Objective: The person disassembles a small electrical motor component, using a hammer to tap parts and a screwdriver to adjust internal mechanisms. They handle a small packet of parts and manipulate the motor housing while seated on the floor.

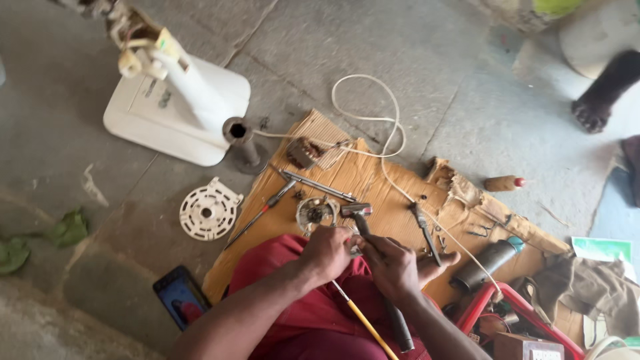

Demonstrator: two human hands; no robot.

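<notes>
Cardboard (373, 183) lies on the concrete floor with a small motor part (316, 212) at its near edge, just above the left hand (327, 253), which is curled shut on a yellow-handled screwdriver (363, 321) whose shaft runs down over the red-clad lap. Right hand (397, 267) sits touching the left, fingers closed round a hammer (363, 223) handle, head pointing at the motor part. Pliers (424, 230), a second screwdriver (263, 212), a white cord (373, 120) and a dark cylinder (483, 265) lie on the cardboard; white fan base (177, 107) and round white grille piece (209, 212) sit left, phone (180, 297) near the knee.
</notes>
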